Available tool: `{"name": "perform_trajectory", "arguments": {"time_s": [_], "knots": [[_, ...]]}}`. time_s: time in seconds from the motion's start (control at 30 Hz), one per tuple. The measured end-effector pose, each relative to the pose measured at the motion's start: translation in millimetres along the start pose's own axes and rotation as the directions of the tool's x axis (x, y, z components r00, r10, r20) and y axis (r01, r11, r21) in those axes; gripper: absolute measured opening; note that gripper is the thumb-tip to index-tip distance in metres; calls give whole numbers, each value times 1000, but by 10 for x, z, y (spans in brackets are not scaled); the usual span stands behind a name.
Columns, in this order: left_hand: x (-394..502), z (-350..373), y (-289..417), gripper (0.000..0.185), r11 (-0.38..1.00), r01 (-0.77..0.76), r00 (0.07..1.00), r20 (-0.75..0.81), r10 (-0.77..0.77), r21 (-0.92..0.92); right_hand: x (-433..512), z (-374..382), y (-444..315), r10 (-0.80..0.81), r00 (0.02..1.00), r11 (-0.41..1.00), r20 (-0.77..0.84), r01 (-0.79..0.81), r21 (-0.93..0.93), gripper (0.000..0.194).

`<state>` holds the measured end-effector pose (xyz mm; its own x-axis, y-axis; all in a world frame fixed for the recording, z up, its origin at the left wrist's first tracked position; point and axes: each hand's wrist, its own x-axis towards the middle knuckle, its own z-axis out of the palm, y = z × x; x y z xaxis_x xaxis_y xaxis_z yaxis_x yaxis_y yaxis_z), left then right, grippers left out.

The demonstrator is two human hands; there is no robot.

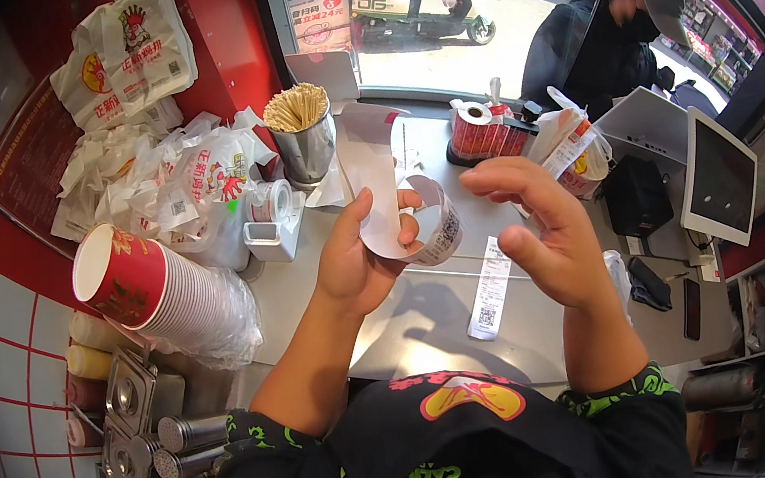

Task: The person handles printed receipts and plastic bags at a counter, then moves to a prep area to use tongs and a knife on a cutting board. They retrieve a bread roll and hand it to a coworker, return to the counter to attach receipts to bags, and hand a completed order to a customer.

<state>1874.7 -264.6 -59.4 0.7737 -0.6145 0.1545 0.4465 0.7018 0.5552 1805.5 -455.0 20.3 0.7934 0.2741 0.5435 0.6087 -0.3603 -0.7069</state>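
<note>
My left hand [367,260] grips a long curled strip of printed receipt paper [371,166], with the thumb on one side and fingers on the other. One end stands up away from me, and the rest loops round to the right, bearing a printed code. To the right of the loop, my right hand [538,229] hovers over the counter [410,317], fingers bent and apart, nothing in it. A second printed receipt [488,290] lies flat on the counter between my forearms, below the right hand's thumb.
Left are stacked paper cups [159,297], a tape dispenser [275,222], plastic bags [194,186] and a steel cup of wooden skewers [300,132]. Right are a bagged order [571,149], a monitor [718,178] and a phone [691,308]. A person [592,48] stands outside the window.
</note>
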Motion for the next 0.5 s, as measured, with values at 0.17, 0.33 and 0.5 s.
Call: {"name": "perform_trajectory", "arguments": {"time_s": [0.17,0.33,0.5], "knots": [[45,3,32,41,992,40,996,-86,-30,116,-63,145,7,7,1000,947,-4,-8,-321,53],[64,32,-20,44,970,55,958,-286,16,237,-50,156,189,25,984,930,176,42,-365,26],[57,13,10,43,981,25,908,-414,58,193,-133,128,225,261,952,943,157,-217,-252,19]]}}
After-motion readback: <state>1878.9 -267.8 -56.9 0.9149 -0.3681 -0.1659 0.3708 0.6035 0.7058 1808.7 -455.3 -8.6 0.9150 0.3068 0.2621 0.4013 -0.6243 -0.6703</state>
